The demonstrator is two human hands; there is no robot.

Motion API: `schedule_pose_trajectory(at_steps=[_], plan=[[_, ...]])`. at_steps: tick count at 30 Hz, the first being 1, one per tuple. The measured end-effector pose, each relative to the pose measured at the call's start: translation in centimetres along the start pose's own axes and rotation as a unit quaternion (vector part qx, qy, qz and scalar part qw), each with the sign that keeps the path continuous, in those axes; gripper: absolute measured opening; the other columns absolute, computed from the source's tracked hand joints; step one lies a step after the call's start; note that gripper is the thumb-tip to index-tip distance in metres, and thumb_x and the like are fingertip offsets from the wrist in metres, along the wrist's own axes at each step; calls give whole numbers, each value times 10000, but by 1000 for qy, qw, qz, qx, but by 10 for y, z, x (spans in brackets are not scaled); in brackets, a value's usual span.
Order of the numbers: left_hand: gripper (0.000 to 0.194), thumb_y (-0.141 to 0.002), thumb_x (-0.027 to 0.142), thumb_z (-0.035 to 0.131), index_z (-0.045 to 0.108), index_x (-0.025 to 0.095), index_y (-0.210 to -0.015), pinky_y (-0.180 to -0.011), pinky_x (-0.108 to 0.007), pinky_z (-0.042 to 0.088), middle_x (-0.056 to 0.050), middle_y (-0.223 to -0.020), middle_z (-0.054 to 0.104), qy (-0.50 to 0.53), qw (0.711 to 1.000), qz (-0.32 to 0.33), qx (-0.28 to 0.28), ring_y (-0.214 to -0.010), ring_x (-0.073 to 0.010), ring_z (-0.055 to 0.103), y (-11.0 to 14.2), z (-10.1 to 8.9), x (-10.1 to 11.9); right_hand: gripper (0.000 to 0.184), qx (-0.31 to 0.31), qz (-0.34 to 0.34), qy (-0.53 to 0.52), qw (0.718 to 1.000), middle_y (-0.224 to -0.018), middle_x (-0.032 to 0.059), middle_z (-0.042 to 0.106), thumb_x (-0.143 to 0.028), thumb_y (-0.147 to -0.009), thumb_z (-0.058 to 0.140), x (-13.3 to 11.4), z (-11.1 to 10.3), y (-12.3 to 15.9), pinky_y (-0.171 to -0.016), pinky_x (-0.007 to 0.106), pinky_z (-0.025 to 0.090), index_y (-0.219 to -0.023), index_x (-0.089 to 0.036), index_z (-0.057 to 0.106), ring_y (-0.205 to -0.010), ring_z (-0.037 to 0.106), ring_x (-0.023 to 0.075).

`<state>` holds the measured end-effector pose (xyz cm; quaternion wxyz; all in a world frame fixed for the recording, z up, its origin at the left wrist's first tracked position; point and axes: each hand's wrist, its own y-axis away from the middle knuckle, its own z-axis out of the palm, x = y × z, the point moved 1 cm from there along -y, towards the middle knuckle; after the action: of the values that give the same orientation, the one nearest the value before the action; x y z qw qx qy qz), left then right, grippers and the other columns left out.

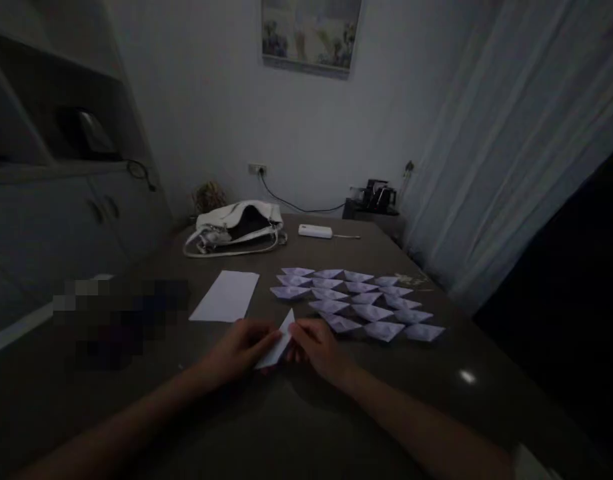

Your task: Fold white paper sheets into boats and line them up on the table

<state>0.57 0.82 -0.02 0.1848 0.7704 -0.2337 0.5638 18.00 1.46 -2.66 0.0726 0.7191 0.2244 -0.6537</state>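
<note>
Folded paper (pixel 275 352) held in both hands, lower centre of the frame.
The left hand (pixel 242 348) and right hand (pixel 320 348) each pinch it between thumb and fingers; paper boats (pixel 371 313) stand in rows right of centre on the tabletop (pixel 286 433), flat white paper (pixel 227 297) lies left of centre, a white bag (pixel 229 216) beyond.

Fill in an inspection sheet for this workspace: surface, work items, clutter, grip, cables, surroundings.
Surface: dark table; left part pixelated, unreadable.
Work items: folded paper; white paper lying flat, left of rows of paper boats.
Clutter: white bag and white device toward the far end.
Grip: left hand and right hand both hold the folded paper.
Cables: black cable from wall socket; short pale lead at the device.
Surroundings: framed picture ahead, pale curtain at right, cabinets at left.
</note>
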Motion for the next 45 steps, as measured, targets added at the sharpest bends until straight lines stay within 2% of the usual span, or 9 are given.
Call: schedule_pose_trajectory(at_steps=[4,7,14,22,28,33,37,41,45], plan=[[461,-815,610,530,580,157,-751,-456,-211,406,25,-593,596,30,999,-39,-1,-488,-116,532,-3,4,-8,491,0,-10,14,1000,-511,-14,528,-579,-867,485,3,1,1,-412,182,333,-636,-150,544,-427,464,73],[445,-829,586,530,605,152,-762,-452,-202,379,24,-600,585,23,999,-24,-2,-497,-108,507,-2,4,-4,487,-16,7,-15,1000,-513,-24,518,-596,-847,501,3,2,1,-401,183,329,-646,-154,546,-416,461,71],[433,-808,562,573,563,149,-680,-457,-198,328,41,-571,492,-26,998,11,62,-511,-102,446,-1,2,1,412,-124,19,-9,992,-525,-13,554,-507,-840,569,-2,3,4,-425,179,327,-650,-142,563,-437,477,71],[394,-821,543,563,562,158,-737,-446,-201,344,43,-586,519,5,999,8,37,-481,-97,454,-3,7,-9,368,-106,26,13,994,-473,-45,475,-455,-804,613,-4,2,6,-398,177,286,-615,-149,536,-403,394,57],[385,-831,542,560,562,159,-786,-421,-189,343,47,-569,523,13,998,19,64,-471,-95,464,-2,5,-5,383,-172,41,14,984,-560,-8,571,-502,-801,609,-4,4,7,-431,182,357,-706,-130,611,-440,485,74],[392,-809,543,583,588,151,-811,-395,-184,322,42,-584,547,34,998,11,58,-440,-80,432,-3,4,-6,384,-188,39,41,981,-547,-24,530,-499,-794,619,-6,2,8,-424,187,344,-704,-125,617,-438,460,77],[365,-788,509,620,565,157,-712,-437,-193,336,51,-569,517,29,997,15,71,-483,-89,442,-3,3,-6,364,-223,36,58,973,-533,-31,521,-468,-788,641,-7,2,9,-429,182,336,-667,-126,611,-436,453,71],[331,-789,470,639,553,161,-707,-486,-200,373,43,-594,543,39,991,24,125,-547,-106,490,-3,1,-5,380,-214,41,29,976,-552,-26,552,-495,-812,611,-7,3,8,-460,184,368,-698,-133,608,-452,487,74],[326,-782,478,642,574,159,-764,-485,-204,396,26,-646,595,63,992,18,112,-549,-109,518,-4,1,-1,406,-184,29,14,982,-563,-10,577,-513,-814,603,-9,3,7,-489,188,381,-674,-132,594,-483,515,79]])
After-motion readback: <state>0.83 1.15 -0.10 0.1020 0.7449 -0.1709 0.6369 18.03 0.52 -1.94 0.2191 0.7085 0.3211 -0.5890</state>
